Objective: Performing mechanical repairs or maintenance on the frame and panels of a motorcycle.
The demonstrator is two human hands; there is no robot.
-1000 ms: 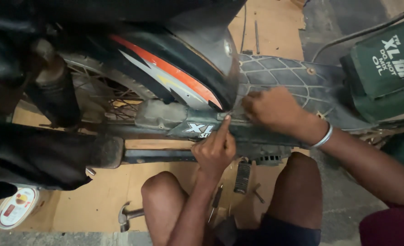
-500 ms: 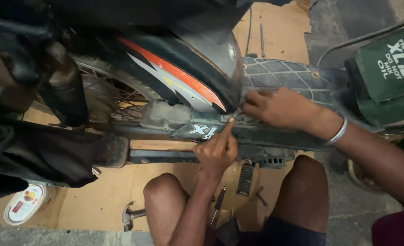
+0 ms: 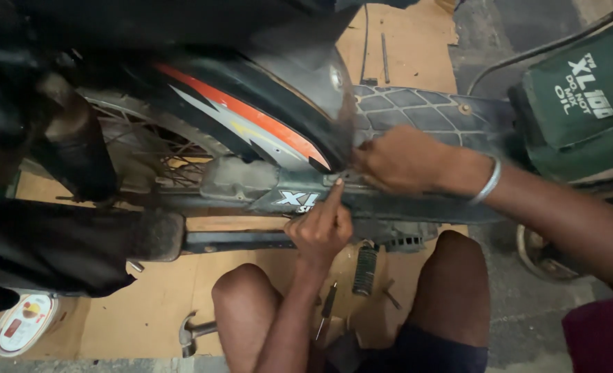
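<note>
A moped stands in front of me, its black side panel (image 3: 251, 117) marked with an orange stripe. Below it runs a grey lower cover (image 3: 279, 197). My left hand (image 3: 320, 231) rises between my knees, fingers curled and index finger stretched up, its tip pressing the seam under the side panel. My right hand (image 3: 396, 160), a metal bangle on its wrist, reaches in from the right. Its fingers pinch the lower corner of the side panel, beside my left fingertip. What sits under those fingers is hidden.
The ribbed footboard (image 3: 424, 110) lies behind my right hand, with a green cover (image 3: 583, 117) at the far right. A spoked wheel (image 3: 147, 152) is at the left. On the cardboard floor (image 3: 147, 304) lie a hammer (image 3: 192, 331), a screwdriver (image 3: 326, 311), a ribbed black part (image 3: 365, 269) and a round tin (image 3: 23, 321).
Both hands stay at the same corner of the panel. My left index finger has slid slightly up towards the seam, and my view has shifted a little.
</note>
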